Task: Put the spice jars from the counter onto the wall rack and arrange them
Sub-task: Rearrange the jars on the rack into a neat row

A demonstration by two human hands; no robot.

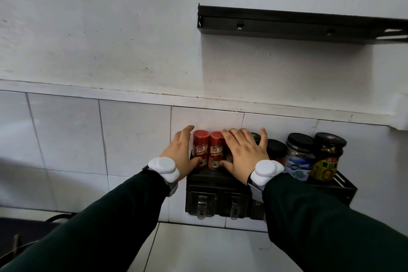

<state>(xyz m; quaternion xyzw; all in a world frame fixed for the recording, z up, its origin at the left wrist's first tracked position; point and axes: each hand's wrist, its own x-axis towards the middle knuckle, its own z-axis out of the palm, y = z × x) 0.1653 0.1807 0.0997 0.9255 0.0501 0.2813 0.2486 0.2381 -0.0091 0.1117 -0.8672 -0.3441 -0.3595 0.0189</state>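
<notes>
Two red spice jars stand side by side at the left end of the black wall rack (331,190). My left hand (180,154) rests flat against the left red jar (201,149), thumb at its base, fingers spread. My right hand (245,152) lies spread over a jar that it mostly hides, its thumb touching the base of the right red jar (216,150). To the right stand a small black-lidded jar (276,150), a clear jar with a black lid (299,157) and a dark jar with a yellow label (326,159). Neither hand grips anything.
A second black rack (298,26) hangs empty higher on the white wall. Clear hooks (202,205) hang under the lower rack. White tiles cover the wall below a ledge. A dark object with a cable lies at the lower left (33,227).
</notes>
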